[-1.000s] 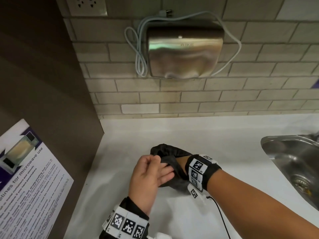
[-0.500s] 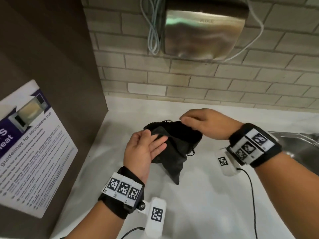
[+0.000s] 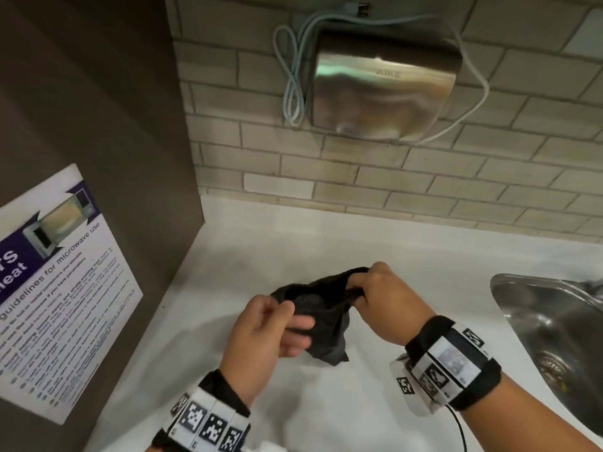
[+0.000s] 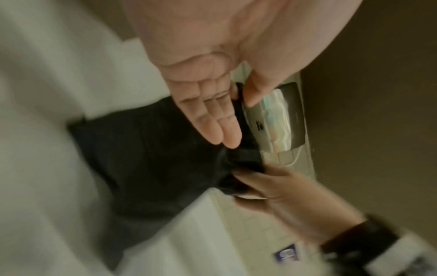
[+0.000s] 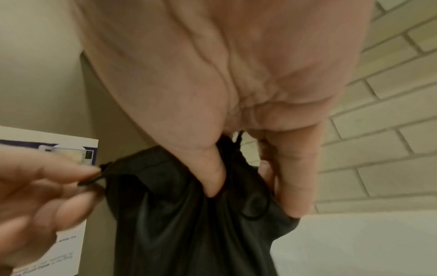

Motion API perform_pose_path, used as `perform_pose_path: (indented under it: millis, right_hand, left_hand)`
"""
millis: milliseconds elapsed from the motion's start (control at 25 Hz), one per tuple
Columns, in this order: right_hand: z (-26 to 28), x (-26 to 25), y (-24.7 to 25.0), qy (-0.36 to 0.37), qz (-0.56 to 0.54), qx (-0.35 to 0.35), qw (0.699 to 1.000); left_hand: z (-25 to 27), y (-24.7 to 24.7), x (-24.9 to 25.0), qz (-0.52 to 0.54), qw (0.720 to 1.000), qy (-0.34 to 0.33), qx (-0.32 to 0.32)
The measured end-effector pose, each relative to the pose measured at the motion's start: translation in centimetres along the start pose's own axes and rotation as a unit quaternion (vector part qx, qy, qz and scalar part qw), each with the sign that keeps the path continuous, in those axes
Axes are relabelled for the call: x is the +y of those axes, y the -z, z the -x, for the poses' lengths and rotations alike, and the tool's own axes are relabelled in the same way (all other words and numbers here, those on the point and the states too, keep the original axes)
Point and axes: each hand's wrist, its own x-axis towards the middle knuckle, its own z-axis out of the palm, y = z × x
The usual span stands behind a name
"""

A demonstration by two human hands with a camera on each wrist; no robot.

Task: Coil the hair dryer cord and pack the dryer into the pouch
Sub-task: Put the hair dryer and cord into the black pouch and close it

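Observation:
A limp black drawstring pouch (image 3: 323,324) hangs just above the white counter (image 3: 408,262), held up by both hands. My left hand (image 3: 290,318) pinches the left side of its rim between thumb and fingers. In the right wrist view those fingers (image 5: 71,183) sit at the drawstring on the pouch (image 5: 189,224). My right hand (image 3: 362,288) grips the bunched right side of the rim, thumb tucked into the fabric (image 5: 250,198). The blurred left wrist view shows the pouch (image 4: 146,158) between both hands. No hair dryer is in view.
A steel dryer unit (image 3: 385,89) is mounted on the brick wall, with a pale cord (image 3: 290,93) looped beside it. A steel sink (image 3: 509,282) sits at the right. A brown side panel (image 3: 98,125) with a microwave notice (image 3: 58,288) closes off the left.
My right hand has come out of the pouch and taken its rim on the right. The pouch has lifted off the counter and now hangs between both hands.

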Motion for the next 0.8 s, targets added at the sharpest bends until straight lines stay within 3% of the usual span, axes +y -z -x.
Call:
perform_pose_path:
  millis: [40,80,120,200,280,360,440,520,560,600,680,800]
  right_hand:
    - [0.0,0.2,0.3,0.006,-0.001,0.009,1.000]
    - [0.1,0.3,0.6,0.011,-0.003,0.015,1.000]
    - [0.1,0.3,0.8,0.016,-0.002,0.021,1.000]
    - [0.2,0.4,1.0,0.033,0.000,0.025,0.999]
    - [0.3,0.6,0.8,0.054,-0.002,0.022,0.998]
    - [0.6,0.9,0.8,0.074,0.003,0.019,0.997]
    - [1.0,1.8,1.1,0.089,0.009,0.012,0.996]
    - [1.5,3.3,1.7,0.087,0.007,0.007,0.996]
    - [1.6,4.3,2.1,0.081,0.007,0.004,0.997]
    - [1.7,5.0,2.6,0.074,0.007,0.000,0.997]
    - [1.7,6.0,3.6,0.069,-0.015,-0.007,0.998]
    - [1.0,5.7,3.8,0.062,-0.132,0.007,0.989]
  left_hand:
    - [-0.4,1.1,-0.2,-0.129,0.989,-0.068,0.016]
    - [-0.9,2.1,0.0,-0.258,0.953,-0.155,0.027]
    - [-1.7,3.0,0.5,-0.369,0.897,-0.243,0.011]
    - [-4.0,2.7,2.5,-0.502,0.789,-0.337,-0.109]
    - [-6.4,0.4,4.9,-0.595,0.696,-0.329,-0.234]
    - [-8.9,-1.9,6.2,-0.697,0.593,-0.273,-0.295]
    - [-10.9,-2.7,7.0,-0.788,0.499,-0.188,-0.308]
    - [-12.5,-1.8,8.0,-0.840,0.447,-0.145,-0.271]
    - [-13.1,-0.9,8.7,-0.846,0.449,-0.144,-0.249]
    - [-13.7,0.3,9.2,-0.834,0.476,-0.153,-0.234]
    - [-14.5,2.5,9.6,-0.769,0.572,-0.176,-0.225]
    - [-13.8,5.7,8.1,-0.603,0.743,-0.199,-0.210]
